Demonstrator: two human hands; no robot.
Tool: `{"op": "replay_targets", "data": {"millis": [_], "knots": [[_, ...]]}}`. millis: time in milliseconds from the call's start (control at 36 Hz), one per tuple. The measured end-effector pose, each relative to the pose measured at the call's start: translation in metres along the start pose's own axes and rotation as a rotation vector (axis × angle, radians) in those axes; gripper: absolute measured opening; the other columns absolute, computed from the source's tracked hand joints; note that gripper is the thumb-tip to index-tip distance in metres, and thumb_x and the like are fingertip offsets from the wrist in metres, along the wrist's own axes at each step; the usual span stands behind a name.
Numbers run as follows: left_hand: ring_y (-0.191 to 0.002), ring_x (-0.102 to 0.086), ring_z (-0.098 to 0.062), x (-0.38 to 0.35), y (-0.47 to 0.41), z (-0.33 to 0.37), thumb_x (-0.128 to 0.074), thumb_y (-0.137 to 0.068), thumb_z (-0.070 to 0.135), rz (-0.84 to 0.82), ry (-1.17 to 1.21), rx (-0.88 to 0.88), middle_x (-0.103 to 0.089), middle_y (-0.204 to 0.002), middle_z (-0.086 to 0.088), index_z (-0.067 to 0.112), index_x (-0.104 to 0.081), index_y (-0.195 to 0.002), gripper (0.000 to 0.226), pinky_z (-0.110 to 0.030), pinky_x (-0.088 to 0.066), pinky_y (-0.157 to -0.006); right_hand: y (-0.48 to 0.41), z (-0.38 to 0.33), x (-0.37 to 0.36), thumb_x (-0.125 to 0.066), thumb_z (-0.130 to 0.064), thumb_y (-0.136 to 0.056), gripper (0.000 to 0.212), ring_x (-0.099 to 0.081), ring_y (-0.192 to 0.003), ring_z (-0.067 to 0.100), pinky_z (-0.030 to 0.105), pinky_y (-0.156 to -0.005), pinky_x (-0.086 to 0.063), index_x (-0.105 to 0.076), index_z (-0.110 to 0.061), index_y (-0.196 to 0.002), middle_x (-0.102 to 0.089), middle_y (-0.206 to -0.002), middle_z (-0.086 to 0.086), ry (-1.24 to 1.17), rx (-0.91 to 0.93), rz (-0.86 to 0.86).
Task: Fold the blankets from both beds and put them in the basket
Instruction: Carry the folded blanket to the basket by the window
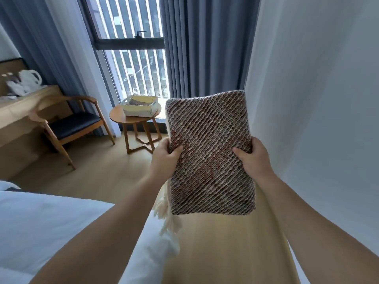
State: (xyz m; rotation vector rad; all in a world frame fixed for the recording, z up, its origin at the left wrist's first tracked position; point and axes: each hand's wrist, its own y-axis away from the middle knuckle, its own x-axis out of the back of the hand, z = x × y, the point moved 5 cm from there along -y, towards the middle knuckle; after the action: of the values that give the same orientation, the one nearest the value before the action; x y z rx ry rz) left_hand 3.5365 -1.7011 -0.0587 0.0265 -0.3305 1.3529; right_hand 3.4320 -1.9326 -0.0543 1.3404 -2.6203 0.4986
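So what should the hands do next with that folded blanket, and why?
Probably carry it forward to the white basket on the round wooden side table by the window. The folded woven blanket is already a neat rectangle, gripped at its sides by the left hand and right hand, and the basket seems to hold another similar blanket already.

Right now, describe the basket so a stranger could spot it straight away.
Look to the tall window between the blue curtains. Below it stands a round wooden table beside the chair. The basket sits on it: the only pale, perforated, rectangular bin there.
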Motion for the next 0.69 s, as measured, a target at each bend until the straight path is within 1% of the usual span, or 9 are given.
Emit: {"op": "replay_targets", "data": {"millis": [111,139,194,250,306,361,472,556,694], "knots": [[-0.100,-0.063,-0.013,-0.021,-0.050,0.004,-0.060,-0.092,0.019,0.046,0.010,0.014,-0.067,-0.106,0.004,0.021,-0.057,-0.108,0.017,-0.032,-0.052,-0.090,-0.065,0.006,-0.002,-0.065,-0.019,-0.090,0.035,-0.054,-0.089,0.003,0.016,-0.077,-0.040,-0.053,-0.015,-0.122,-0.056,-0.104,-0.010,-0.024,0.026,-0.057],[-0.099,-0.063,-0.012,-0.025,-0.063,0.005,-0.061,-0.091,0.019,0.063,0.020,0.014,-0.067,-0.106,0.004,0.021,-0.057,-0.109,0.018,-0.029,-0.052,-0.087,-0.082,0.007,-0.004,-0.065,-0.020,-0.090,0.035,-0.055,-0.090,0.003,0.016,-0.078,-0.041,-0.053,-0.015,-0.122,-0.057,-0.105,-0.009,-0.026,0.032,-0.072],[-0.098,-0.063,-0.010,-0.032,-0.086,0.007,-0.061,-0.091,0.019,0.097,0.033,0.010,-0.067,-0.105,0.005,0.020,-0.058,-0.111,0.020,-0.024,-0.051,-0.082,-0.115,0.010,-0.008,-0.066,-0.023,-0.089,0.037,-0.057,-0.097,0.009,0.024,-0.086,-0.043,-0.053,-0.018,-0.122,-0.059,-0.109,-0.007,-0.018,0.040,-0.095],[-0.097,-0.063,-0.009,-0.036,-0.109,0.005,-0.061,-0.091,0.019,0.125,0.044,0.015,-0.067,-0.103,0.006,0.021,-0.058,-0.109,0.019,-0.025,-0.051,-0.083,-0.145,0.014,-0.014,-0.067,-0.024,-0.088,0.034,-0.057,-0.100,0.012,0.030,-0.090,-0.044,-0.052,-0.025,-0.118,-0.059,-0.107,-0.009,-0.015,0.044,-0.114],[-0.098,-0.063,-0.010,-0.039,-0.132,0.002,-0.061,-0.091,0.018,0.138,0.057,0.027,-0.066,-0.103,0.006,0.021,-0.057,-0.109,0.018,-0.027,-0.051,-0.085,-0.171,0.017,-0.023,-0.068,-0.025,-0.088,0.032,-0.057,-0.100,0.011,0.031,-0.091,-0.045,-0.050,-0.029,-0.113,-0.058,-0.103,-0.014,-0.026,0.045,-0.130],[-0.099,-0.063,-0.011,-0.040,-0.158,-0.002,-0.061,-0.091,0.018,0.148,0.057,0.028,-0.067,-0.105,0.004,0.019,-0.058,-0.111,0.020,-0.028,-0.051,-0.086,-0.198,0.020,-0.034,-0.069,-0.025,-0.087,0.033,-0.058,-0.101,0.012,0.032,-0.092,-0.046,-0.052,-0.027,-0.115,-0.059,-0.106,-0.012,-0.028,0.051,-0.137],[-0.098,-0.062,-0.010,-0.039,-0.210,-0.016,-0.062,-0.091,0.018,0.172,0.049,0.025,-0.067,-0.105,0.005,0.022,-0.057,-0.109,0.019,-0.023,-0.050,-0.082,-0.250,0.028,-0.063,-0.069,-0.023,-0.087,0.034,-0.059,-0.103,0.011,0.033,-0.092,-0.046,-0.054,-0.023,-0.118,-0.061,-0.109,-0.010,-0.056,0.040,-0.165],[-0.099,-0.064,-0.012,-0.035,-0.257,-0.035,-0.063,-0.090,0.020,0.173,0.055,0.027,-0.068,-0.106,0.004,0.023,-0.059,-0.108,0.019,-0.029,-0.052,-0.086,-0.291,0.034,-0.090,-0.068,-0.023,-0.088,0.033,-0.060,-0.100,0.009,0.032,-0.091,-0.047,-0.055,-0.020,-0.119,-0.062,-0.107,-0.011,-0.046,0.041,-0.175],[-0.101,-0.064,-0.014,-0.023,-0.339,-0.063,-0.063,-0.090,0.019,0.157,0.101,0.036,-0.068,-0.106,0.004,0.023,-0.059,-0.108,0.018,-0.033,-0.053,-0.089,-0.357,0.038,-0.142,-0.068,-0.018,-0.088,0.027,-0.059,-0.098,0.013,0.032,-0.089,-0.047,-0.054,-0.019,-0.112,-0.061,-0.106,-0.005,-0.022,0.064,-0.160]]}}
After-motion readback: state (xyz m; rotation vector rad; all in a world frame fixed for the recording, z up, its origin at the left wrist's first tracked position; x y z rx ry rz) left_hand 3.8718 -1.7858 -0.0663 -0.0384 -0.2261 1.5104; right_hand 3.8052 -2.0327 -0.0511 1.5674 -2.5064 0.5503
